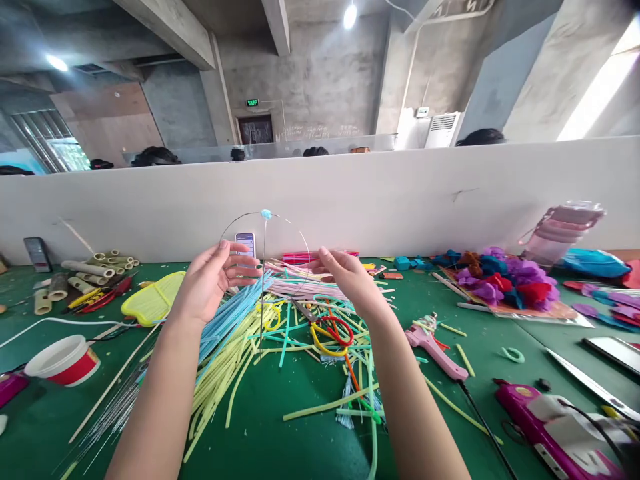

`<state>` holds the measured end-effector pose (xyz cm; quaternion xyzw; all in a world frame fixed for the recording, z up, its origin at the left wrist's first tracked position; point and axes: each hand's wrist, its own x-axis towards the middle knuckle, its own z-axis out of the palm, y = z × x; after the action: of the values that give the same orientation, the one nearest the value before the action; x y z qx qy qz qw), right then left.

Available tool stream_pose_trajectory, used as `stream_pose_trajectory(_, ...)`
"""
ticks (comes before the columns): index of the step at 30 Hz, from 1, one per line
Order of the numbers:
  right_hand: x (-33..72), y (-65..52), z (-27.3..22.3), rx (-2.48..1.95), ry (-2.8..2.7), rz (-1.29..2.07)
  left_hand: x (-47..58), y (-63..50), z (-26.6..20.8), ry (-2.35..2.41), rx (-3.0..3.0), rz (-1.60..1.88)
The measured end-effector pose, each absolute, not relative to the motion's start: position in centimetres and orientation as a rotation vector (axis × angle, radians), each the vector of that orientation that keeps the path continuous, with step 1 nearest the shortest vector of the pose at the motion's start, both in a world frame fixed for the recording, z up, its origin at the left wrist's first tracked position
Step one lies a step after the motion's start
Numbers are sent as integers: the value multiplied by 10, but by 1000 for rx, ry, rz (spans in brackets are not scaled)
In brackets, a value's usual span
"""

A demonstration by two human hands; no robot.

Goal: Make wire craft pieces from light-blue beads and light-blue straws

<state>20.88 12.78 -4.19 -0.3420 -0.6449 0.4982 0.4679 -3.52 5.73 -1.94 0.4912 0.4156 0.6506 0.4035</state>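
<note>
A thin wire frame (pixel 243 216) is raised over the table, bent into an arch with a straight wire hanging down from its top. A small light blue fuzzy wrap (pixel 266 214) sits where the wires meet. My left hand (pixel 213 272) pinches the arch's left side between thumb and index finger, its other fingers loosely spread. On the opposite side, my right hand (pixel 347 272) has its thumb and fingers closed on the right part of the arch. Below lie bundles of blue pipe cleaners (pixel 233 310) and yellow-green pipe cleaners (pixel 223 373), beside scissors (pixel 333 335) with red and yellow handles.
A pink glue gun (pixel 437 350) lies right of my right arm, near a power strip (pixel 560 427). Left are a paper cup (pixel 65 361), bamboo pieces (pixel 90 269) and a yellow-green fan shape (pixel 155 300). A phone (pixel 245 244) leans on the white partition (pixel 400 207).
</note>
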Motion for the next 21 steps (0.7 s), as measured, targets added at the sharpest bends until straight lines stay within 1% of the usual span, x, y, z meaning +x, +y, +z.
stream_pose_trajectory(5, 177, 110, -43, -576, -1453, 1566, -27, 61, -23, 1039, 1227, 1618)
stream_pose_trajectory(7, 170, 104, -41, -533, -1338, 1603, -23, 63, -26, 1016, 1236, 1573)
stream_pose_trajectory(10, 170, 103, -38, -536, -1192, 1570, -21, 62, -27, 1007, 1301, 1488)
stream_pose_trajectory(13, 181, 106, -33, -521, -1144, 1474, -32, 54, -20, 1072, 1487, 1308)
stream_pose_trajectory(15, 190, 105, -29, -506, -1187, 1374, -49, 45, -14, 1176, 1621, 1232)
stream_pose_trajectory(18, 201, 101, -23, -547, -1320, 1231, -82, 34, -15, 1471, 1770, 1154)
stream_pose_trajectory(19, 203, 99, -21, -563, -1351, 1194, -94, 33, -20, 1616, 1829, 998)
stream_pose_trajectory(21, 206, 94, -17, -576, -1382, 1144, -114, 33, -38, 1905, 1929, 517)
